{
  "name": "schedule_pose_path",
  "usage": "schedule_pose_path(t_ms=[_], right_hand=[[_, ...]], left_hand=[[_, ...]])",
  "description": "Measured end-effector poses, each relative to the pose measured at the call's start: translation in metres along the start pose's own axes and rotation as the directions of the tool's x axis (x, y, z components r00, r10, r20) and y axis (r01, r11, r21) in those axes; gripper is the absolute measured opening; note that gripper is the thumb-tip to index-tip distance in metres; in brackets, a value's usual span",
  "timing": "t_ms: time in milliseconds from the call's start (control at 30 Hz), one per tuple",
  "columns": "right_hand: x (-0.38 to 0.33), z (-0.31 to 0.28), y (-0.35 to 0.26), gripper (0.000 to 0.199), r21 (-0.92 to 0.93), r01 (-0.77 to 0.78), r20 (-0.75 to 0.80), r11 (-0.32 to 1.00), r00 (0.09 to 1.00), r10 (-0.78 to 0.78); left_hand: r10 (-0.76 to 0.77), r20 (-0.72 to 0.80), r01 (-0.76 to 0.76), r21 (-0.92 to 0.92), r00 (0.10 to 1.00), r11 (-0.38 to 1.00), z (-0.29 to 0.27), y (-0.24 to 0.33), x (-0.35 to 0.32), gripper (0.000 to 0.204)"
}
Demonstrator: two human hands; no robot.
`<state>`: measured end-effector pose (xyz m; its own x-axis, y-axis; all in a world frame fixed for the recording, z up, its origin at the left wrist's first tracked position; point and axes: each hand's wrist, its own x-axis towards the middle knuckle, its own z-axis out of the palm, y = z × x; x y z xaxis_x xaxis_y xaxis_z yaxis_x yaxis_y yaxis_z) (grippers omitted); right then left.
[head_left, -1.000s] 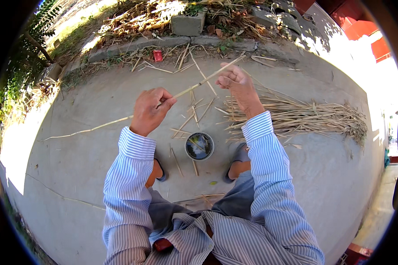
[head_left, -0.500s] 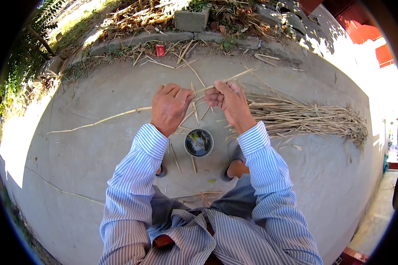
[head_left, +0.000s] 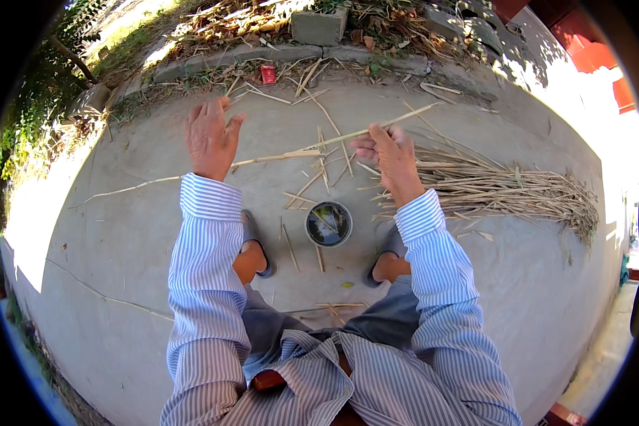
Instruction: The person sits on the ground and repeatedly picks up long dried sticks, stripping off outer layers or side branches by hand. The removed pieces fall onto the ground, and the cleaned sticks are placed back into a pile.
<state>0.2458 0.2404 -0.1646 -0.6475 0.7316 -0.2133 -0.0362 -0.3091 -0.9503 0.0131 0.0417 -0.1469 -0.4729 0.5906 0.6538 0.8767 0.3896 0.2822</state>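
Observation:
A long, thin dry stalk (head_left: 280, 155) stretches from upper right to far left, bending a little along its length. My right hand (head_left: 392, 157) pinches it near its right end between thumb and forefinger, the other fingers curled below. My left hand (head_left: 211, 138) is raised to the left with fingers apart and nothing in it. The stalk passes behind that wrist, and whether it touches there I cannot tell. Between my feet and below the stalk stands a small round container (head_left: 329, 223) of dark liquid with a piece of stalk in it.
A large bundle of dry stalks (head_left: 497, 188) lies on the concrete floor (head_left: 128, 241) at the right. Loose cut pieces (head_left: 302, 192) are scattered around the container. Farther off are a red packet (head_left: 268, 74), a concrete block (head_left: 318, 28) and a low kerb with dry litter.
My left hand has let go of the stalk and moved left and up, its fingers opening. The right hand, still holding the stalk, has shifted slightly right.

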Motion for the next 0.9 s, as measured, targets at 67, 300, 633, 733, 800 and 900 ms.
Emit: schedule_pose_path(t_ms=[67, 300, 633, 733, 800, 900], right_hand=[[0.001, 0.002, 0.000, 0.031, -0.016, 0.035, -0.018, 0.999, 0.999, -0.035], [0.002, 0.002, -0.007, 0.034, -0.001, 0.099, -0.030, 0.995, 0.995, -0.099], [0.002, -0.007, -0.012, 0.018, -0.051, 0.261, -0.004, 0.964, 0.965, -0.261], [0.003, -0.012, -0.013, 0.019, -0.030, 0.243, 0.001, 0.970, 0.970, -0.243], [0.004, -0.012, -0.013, 0.020, -0.034, 0.253, 0.010, 0.967, 0.967, -0.253], [0.002, -0.011, -0.014, 0.023, -0.046, 0.274, 0.012, 0.961, 0.962, -0.274]], left_hand=[[0.063, 0.302, -0.001, -0.202, 0.951, 0.979, 0.016, 0.002, -0.016, 0.025], [0.121, 0.702, 0.469, -0.584, 0.702, 0.663, 0.038, 0.016, -0.029, 0.024], [-0.360, 0.526, 0.637, -0.660, 0.770, 0.398, 0.046, -0.017, -0.015, 0.021], [-0.291, 0.445, 0.454, -0.319, 0.847, 0.832, 0.041, -0.021, -0.017, 0.023], [-0.102, 0.407, 0.249, -0.326, 0.908, 0.912, 0.044, -0.015, -0.020, 0.025], [0.028, 0.556, 0.291, -0.476, 0.831, 0.830, 0.042, 0.005, -0.024, 0.026]])
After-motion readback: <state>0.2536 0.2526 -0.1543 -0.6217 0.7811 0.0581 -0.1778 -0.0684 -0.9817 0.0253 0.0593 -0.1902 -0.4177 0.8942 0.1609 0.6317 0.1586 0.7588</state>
